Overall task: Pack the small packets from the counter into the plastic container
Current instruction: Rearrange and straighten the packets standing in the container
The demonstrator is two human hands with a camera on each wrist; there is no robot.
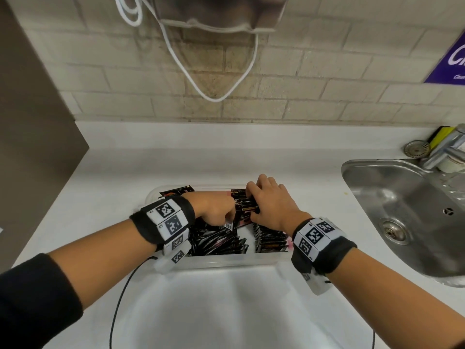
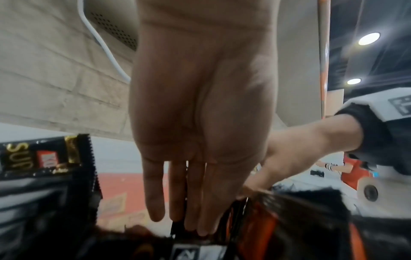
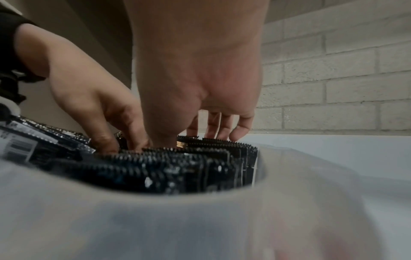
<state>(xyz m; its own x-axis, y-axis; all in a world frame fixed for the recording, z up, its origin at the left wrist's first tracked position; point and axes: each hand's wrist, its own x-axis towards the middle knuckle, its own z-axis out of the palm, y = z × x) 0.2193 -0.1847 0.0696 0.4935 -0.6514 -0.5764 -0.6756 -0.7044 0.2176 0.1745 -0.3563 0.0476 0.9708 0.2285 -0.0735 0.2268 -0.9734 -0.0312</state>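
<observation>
Both forearms reach forward over the white counter and dip into the clear plastic container, each wrist wrapped in a black band carrying printed markers. The left hand hangs palm-down with its fingers straight and close together, their tips pushed down among the packets; it grips nothing, only presses in between them. The right hand arches over the far right part of the container, thumb on the near side and fingers curled over the far side of a bundle of packets, which it holds clamped between them. The two hands nearly touch at the middle of the container.

The container sits near the front edge of the counter, its near wall filling the foreground of the right wrist view. Open counter lies to the left and behind it up to the tiled wall. A steel sink is set into the counter to the right, well apart from the container, with a tap at its far corner. A white cable hangs in a loop against the wall.

Inside the container, small black packets with serrated ends stand on edge in rows: one leaning row at the near left, one upright row at the near right, and the bundle under the right hand. A single packet lies over the far left rim.
</observation>
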